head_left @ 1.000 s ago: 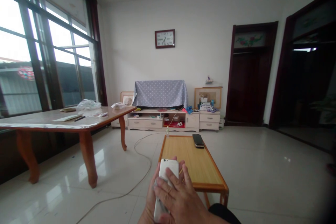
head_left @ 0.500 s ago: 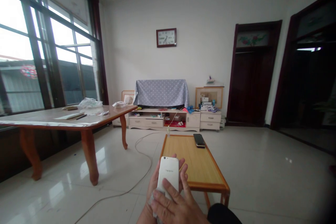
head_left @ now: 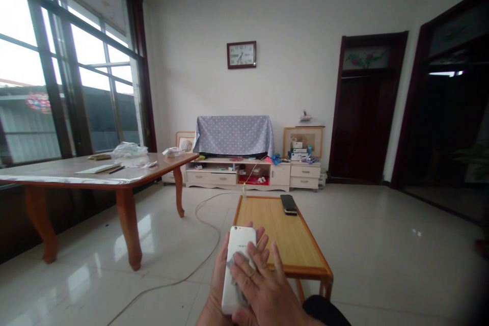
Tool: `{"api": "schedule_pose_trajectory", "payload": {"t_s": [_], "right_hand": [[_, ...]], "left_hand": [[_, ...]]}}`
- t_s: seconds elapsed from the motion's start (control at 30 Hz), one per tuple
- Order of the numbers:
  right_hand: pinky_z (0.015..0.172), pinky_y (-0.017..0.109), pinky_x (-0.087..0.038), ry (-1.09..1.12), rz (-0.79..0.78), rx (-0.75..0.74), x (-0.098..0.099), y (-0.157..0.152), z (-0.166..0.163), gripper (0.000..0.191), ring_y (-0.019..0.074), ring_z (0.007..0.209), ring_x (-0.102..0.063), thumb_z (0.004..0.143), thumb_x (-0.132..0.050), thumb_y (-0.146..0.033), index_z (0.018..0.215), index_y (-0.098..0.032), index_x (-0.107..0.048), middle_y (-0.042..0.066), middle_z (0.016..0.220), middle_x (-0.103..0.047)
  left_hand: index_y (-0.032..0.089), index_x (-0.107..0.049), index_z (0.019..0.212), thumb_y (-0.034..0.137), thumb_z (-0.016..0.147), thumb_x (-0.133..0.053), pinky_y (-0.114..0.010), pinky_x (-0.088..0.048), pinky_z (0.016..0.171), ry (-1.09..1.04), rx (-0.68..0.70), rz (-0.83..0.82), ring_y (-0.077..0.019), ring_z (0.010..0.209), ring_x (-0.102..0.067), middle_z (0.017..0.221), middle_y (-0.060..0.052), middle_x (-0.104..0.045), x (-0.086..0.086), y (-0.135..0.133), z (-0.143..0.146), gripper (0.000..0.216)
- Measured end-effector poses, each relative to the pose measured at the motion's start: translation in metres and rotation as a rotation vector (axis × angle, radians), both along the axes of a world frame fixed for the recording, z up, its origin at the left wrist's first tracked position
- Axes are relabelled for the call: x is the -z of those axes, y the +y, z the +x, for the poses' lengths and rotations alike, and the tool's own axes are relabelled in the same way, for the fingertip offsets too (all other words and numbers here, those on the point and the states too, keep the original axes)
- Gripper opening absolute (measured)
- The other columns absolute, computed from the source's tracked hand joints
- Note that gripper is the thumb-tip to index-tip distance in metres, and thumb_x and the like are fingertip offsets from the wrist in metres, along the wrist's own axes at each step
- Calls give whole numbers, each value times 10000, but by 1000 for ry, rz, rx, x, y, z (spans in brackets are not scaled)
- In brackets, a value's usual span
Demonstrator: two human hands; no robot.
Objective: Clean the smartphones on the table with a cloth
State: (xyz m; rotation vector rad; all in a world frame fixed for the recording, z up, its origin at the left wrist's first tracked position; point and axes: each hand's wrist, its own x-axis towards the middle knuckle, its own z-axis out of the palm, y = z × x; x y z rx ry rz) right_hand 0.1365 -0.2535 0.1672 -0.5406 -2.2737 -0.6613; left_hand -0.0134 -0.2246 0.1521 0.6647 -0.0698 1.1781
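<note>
White phone (head_left: 237, 244), low wooden table (head_left: 292, 237), tiled floor (head_left: 382, 249)

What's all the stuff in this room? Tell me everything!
white phone: one, white, held in left hand
low table: one, yellow-brown, beyond the hands
black phone: one, black, low table's far end
big table: one, reddish brown, left, by window
clock: one, dark-red frame, far wall
dotted cloth: one, grey-blue, draped above cabinet
cabinet: one, cream, against far wall
cable: one, white, across floor
left hand: one, gripping white phone
right hand: one, flat on white phone
</note>
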Motion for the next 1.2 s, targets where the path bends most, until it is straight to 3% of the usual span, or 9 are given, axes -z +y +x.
{"api": "schedule_pose_trajectory", "payload": {"t_s": [0.07, 0.17, 0.23, 0.33, 0.43, 0.67, 0.8, 0.97, 1.2], "right_hand": [[1195, 720, -42, 13, -197, 93, -21, 5, 4, 671, 364, 1510, -259, 1007, -382, -622, 1561, -243, -365, 69, 1568, -432], [1179, 744, -58, 55, -344, 162, -43, 11, 10, 623, 364, 1518, -235, 1032, -365, -568, 1580, -277, -312, 39, 1593, -387], [1185, 735, -30, 48, -343, 155, -36, 8, 9, 644, 367, 1517, -236, 1025, -378, -580, 1583, -269, -305, 37, 1606, -355], [1197, 700, 54, 23, -215, 76, -8, -2, 5, 705, 374, 1484, -315, 993, -415, -632, 1571, -234, -343, 56, 1589, -383], [1205, 692, 38, 16, -152, 29, 4, -9, 1, 716, 375, 1457, -368, 978, -433, -650, 1556, -232, -377, 60, 1553, -446], [1168, 750, -109, 79, -398, 181, -44, 6, 10, 631, 376, 1516, -233, 1032, -367, -567, 1588, -278, -295, 63, 1605, -360], [1180, 726, -129, 14, -283, 110, -18, -4, 13, 701, 379, 1499, -280, 1003, -388, -630, 1587, -252, -299, 76, 1582, -407], [1215, 674, -89, 1, -8, 19, 23, -20, 13, 730, 368, 1451, -378, 962, -392, -713, 1498, -223, -470, 57, 1503, -528], [1204, 690, -11, 7, -187, 117, 8, -25, 16, 768, 395, 1480, -309, 970, -410, -682, 1560, -193, -367, 78, 1572, -421]], "left_hand": [[237, -593, 1401, 593, 1010, -281, -393, -179, 1260, -20, 21, -13, -246, 1498, -341, 1501, -65, -545, -4, -1, 7, 613], [150, -620, 1369, 590, 1020, -253, -399, -174, 1266, -43, 15, -35, -262, 1507, -321, 1522, -102, -514, -12, -5, 12, 671], [147, -580, 1409, 645, 998, -270, -426, -183, 1263, -52, -10, -46, -281, 1499, -334, 1535, -124, -494, -15, -8, 8, 716], [213, -492, 1482, 660, 992, -280, -452, -185, 1259, -55, -30, -50, -267, 1481, -373, 1568, -118, -452, -14, -11, -4, 696], [239, -456, 1503, 662, 993, -269, -454, -169, 1262, -49, -23, -31, -257, 1483, -370, 1602, -109, -399, -10, -10, -8, 689], [167, -501, 1475, 669, 991, -225, -471, -144, 1269, -34, 26, 48, -303, 1522, -270, 1589, -119, -414, -14, -6, 4, 750], [243, -465, 1496, 667, 987, -264, -495, -155, 1262, -41, -42, 17, -288, 1521, -279, 1613, -96, -382, -11, -2, -8, 693], [227, -478, 1481, 688, 975, -281, -482, -122, 1267, -75, -50, 13, -277, 1537, -236, 1621, -114, -364, -5, 2, -16, 712], [213, -571, 1386, 608, 990, -380, -485, -263, 1230, -92, -134, -87, -274, 1468, -396, 1512, -130, -522, -5, 11, -7, 590]]}}
